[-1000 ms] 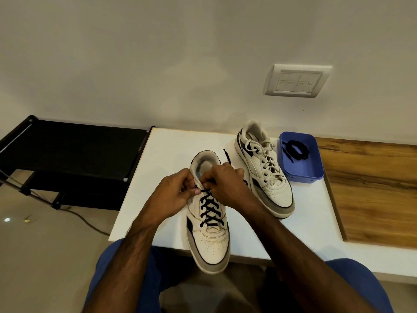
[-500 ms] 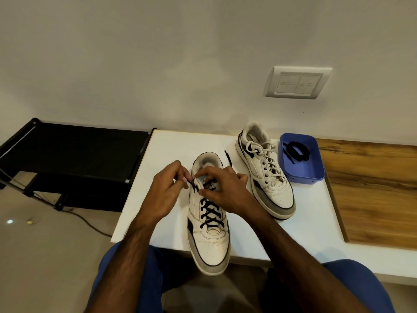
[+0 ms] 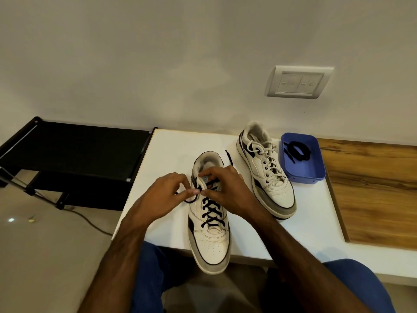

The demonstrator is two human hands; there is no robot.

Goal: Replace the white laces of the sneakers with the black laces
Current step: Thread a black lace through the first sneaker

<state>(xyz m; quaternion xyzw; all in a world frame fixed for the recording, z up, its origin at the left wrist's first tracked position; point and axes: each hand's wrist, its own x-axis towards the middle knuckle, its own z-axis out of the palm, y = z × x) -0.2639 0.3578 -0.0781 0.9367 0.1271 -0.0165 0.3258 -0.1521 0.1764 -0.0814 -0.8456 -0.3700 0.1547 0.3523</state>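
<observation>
A white sneaker (image 3: 209, 240) lies in front of me, its toe over the table's near edge, with a black lace (image 3: 211, 213) crossed through most eyelets. My left hand (image 3: 162, 197) pinches the lace's left end by the upper eyelets; a loop of it hangs below the fingers. My right hand (image 3: 225, 188) holds the sneaker's upper tongue and eyelet area, fingers curled over it. The lace's other end (image 3: 229, 155) trails on the table behind. A second sneaker (image 3: 268, 175) with white laces (image 3: 264, 152) stands to the right.
A blue tray (image 3: 313, 170) holding a coiled black lace (image 3: 297, 151) sits right of the second sneaker on the white table (image 3: 171, 150). A wooden surface (image 3: 372, 188) adjoins on the right, a black rack (image 3: 74, 150) on the left. A switch plate (image 3: 297, 82) is on the wall.
Both hands have shifted slightly up the sneaker toward the top eyelets. The left hand now pinches the lace end with a loop hanging below it.
</observation>
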